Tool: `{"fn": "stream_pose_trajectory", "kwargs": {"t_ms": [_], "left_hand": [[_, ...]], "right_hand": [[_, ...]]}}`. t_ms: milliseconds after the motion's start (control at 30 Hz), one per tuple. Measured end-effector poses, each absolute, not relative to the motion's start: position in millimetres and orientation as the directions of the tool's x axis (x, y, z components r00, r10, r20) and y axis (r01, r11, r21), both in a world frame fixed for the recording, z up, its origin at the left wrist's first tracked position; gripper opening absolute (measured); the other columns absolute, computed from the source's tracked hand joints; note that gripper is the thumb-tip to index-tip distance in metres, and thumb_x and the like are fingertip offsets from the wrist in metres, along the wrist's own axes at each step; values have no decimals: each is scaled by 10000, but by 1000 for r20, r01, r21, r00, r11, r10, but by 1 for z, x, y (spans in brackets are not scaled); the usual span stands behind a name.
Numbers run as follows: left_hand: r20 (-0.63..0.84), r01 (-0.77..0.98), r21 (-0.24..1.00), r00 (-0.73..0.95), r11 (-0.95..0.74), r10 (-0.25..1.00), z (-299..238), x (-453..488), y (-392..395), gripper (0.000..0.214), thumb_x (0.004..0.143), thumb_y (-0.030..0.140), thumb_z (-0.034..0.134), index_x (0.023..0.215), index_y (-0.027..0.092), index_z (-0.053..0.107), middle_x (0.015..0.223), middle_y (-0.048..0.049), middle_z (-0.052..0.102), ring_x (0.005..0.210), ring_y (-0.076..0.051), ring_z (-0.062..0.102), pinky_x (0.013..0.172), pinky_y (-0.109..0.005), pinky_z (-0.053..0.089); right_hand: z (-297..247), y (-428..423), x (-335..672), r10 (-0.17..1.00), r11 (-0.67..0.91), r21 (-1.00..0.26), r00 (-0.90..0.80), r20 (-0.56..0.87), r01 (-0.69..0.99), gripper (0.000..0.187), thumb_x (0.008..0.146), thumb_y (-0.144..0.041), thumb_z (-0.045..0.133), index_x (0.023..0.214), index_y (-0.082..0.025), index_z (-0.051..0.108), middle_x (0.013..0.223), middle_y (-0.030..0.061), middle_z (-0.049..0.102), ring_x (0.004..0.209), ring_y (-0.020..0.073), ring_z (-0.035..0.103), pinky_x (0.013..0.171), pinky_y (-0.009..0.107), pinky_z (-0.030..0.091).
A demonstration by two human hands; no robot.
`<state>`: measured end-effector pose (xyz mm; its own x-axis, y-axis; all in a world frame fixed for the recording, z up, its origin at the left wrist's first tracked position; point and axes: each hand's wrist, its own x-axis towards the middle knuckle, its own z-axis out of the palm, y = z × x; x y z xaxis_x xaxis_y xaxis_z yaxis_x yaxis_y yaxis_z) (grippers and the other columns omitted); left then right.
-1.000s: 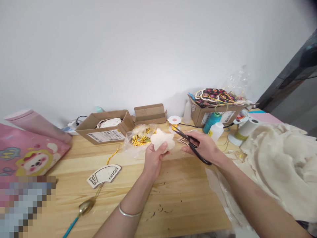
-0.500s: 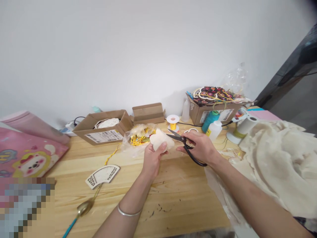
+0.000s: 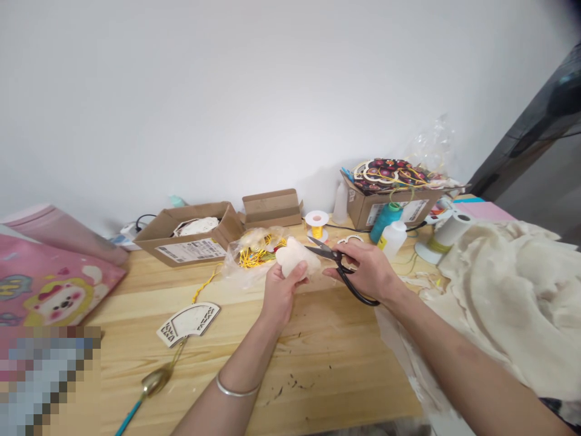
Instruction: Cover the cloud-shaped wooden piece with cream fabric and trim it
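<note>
A cream piece of fabric with a scalloped edge [image 3: 290, 255] is pinched in my left hand [image 3: 282, 290], the thumb lying across its lower part. My right hand [image 3: 363, 269] grips black-handled scissors [image 3: 324, 251] from the right, with the blades pointing left and slightly apart beside the fabric's right edge. Whether the blades touch the fabric I cannot tell. Behind the right hand, a pale scalloped frame [image 3: 350, 240] is partly hidden. A clear bag of yellow cords [image 3: 256, 251] lies just behind the left hand.
A fan-shaped wooden piece [image 3: 189, 323] with a tassel lies at left. Behind stand a cardboard box [image 3: 190, 248], a thread spool [image 3: 316, 225], a white bottle [image 3: 394, 238], a teal thread cone [image 3: 385, 221] and a filled box [image 3: 399, 206]. Crumpled cream cloth [image 3: 517, 290] covers the right side.
Hardly anything differs. The left hand and the fabric have shifted very slightly, with the fabric turned a little; the scissors stay in nearly the same place.
</note>
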<state>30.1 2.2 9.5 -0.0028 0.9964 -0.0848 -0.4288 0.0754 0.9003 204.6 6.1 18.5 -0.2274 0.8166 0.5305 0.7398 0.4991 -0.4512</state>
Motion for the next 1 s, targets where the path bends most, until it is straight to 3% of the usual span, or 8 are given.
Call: {"fn": "stream_pose_trajectory", "kwargs": {"t_ms": [367,600,833,1000], "left_hand": [[-88,-419,905,0,80,996,9,30,2,283,567,271,741,798,153,629,752,-10,666,631,-111,582,536,-203,445],[-53,-407,912,5,50,999,8,29,3,257,566,263,740,769,155,626,698,8,649,574,-92,547,495,-196,417],[-30,-378,926,-15,22,999,7,26,6,245,578,264,735,774,163,627,709,8,648,575,-84,535,484,-182,398],[-37,-344,939,-54,16,998,6,21,10,257,572,269,739,780,163,633,678,12,636,572,-80,533,490,-174,391]], "right_hand": [[21,5,205,789,523,-402,-250,561,751,355,723,-504,568,767,-158,633,542,-9,472,472,99,400,481,209,294],[25,5,210,783,511,-304,-291,550,804,353,729,-503,554,680,-160,621,509,-1,478,470,106,415,466,218,286],[33,8,220,839,457,-569,-118,532,684,342,722,-490,576,733,-153,633,532,-11,512,464,94,424,443,204,322],[31,9,221,863,461,-511,-233,448,726,441,660,-477,639,970,-165,619,768,42,618,602,137,527,525,229,390]]}}
